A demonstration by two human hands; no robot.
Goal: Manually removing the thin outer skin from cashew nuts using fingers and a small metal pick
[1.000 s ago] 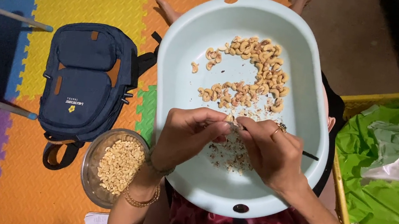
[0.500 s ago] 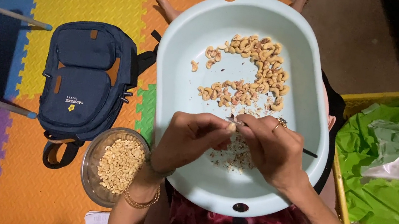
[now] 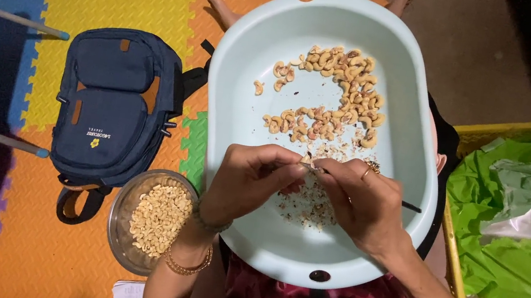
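Over the pale blue tub, left hand and right hand pinch one light, brittle cashew by its ends.

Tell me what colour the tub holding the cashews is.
Pale blue: the tub shows best in the head view.

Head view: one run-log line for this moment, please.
left hand: pinching cashew | right hand: working it with thin tool | over: pale blue basin | beside: bowl of cashews
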